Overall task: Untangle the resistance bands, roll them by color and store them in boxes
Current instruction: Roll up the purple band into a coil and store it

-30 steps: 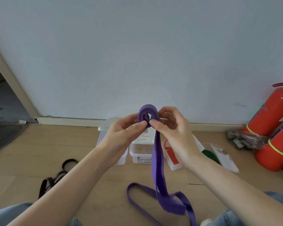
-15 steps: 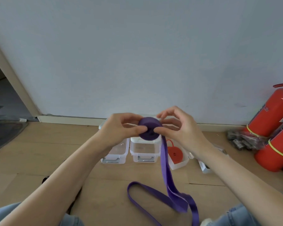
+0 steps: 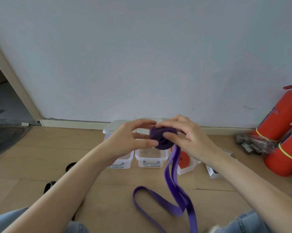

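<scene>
1. Purple band (image 3: 163, 137) — its rolled part is a thick coil held up in front of the person, between both hands and above the boxes on the floor.
2. Its loose tail (image 3: 173, 167) hangs down from the coil as two strands, reaches the wooden floor (image 3: 41, 162) and lies there in an open loop between the person's knees.
3. The left hand (image 3: 130, 138) grips the coil from its left side: thumb against the lower left edge, the other fingers curved over the top and back.
4. The right hand (image 3: 189, 140) holds it from the right, thumb pressed on the face of the coil near its middle, fingers curled round the top edge.
5. Two clear boxes (image 3: 151, 157) stand side by side on the floor below the hands, near the wall's skirting board; the left one is partly hidden by the left wrist.
6. A third clear box (image 3: 186, 167) sits just right of them with a red band (image 3: 183, 159) inside, partly behind the hanging purple strands.
7. A further clear container (image 3: 212, 172) shows past the right forearm — too hidden to tell what it holds.
8. Black bands (image 3: 49, 185) lie on the floor at the left, mostly covered by the left forearm.
9. Two red fire extinguishers (image 3: 283, 125) stand against the wall at the far right, with a clear plastic bag of small items (image 3: 252, 142) beside them.
</scene>
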`<state>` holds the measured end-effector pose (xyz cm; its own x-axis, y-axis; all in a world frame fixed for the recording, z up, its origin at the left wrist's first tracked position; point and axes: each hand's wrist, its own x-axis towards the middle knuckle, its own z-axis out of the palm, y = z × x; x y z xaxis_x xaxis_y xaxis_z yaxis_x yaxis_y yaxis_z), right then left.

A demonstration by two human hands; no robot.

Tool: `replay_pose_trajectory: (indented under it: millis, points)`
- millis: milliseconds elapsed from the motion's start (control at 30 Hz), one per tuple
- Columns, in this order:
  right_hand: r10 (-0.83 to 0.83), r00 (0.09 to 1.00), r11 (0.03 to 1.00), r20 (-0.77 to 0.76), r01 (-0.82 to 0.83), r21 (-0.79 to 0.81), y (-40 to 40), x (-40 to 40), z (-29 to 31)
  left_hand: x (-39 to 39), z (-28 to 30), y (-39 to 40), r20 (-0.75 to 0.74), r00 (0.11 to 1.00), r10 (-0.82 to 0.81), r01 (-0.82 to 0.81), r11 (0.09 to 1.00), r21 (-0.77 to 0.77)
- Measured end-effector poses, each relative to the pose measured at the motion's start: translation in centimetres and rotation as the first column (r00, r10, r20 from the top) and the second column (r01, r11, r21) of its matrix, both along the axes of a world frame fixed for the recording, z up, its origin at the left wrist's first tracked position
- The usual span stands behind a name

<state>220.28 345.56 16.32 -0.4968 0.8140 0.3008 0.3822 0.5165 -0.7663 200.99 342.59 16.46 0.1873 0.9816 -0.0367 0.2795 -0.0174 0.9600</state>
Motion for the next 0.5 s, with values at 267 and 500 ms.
replay_pose_trajectory:
  millis: [267, 500]
  points:
    - [-0.031, 0.994, 0.999, -0.101, 0.028, -0.029, -0.3, -0.1, 0.1, 0.4, -0.3, -0.3, -0.075, 0.997, 0.026, -0.022, 0.998, 0.055]
    - [-0.132, 0.893, 0.943, -0.431, -0.020, -0.331, -0.4, -0.8, 0.0, -0.4, 1.0, 0.0, 0.545, 0.830, 0.119, -0.110, 0.993, -0.049]
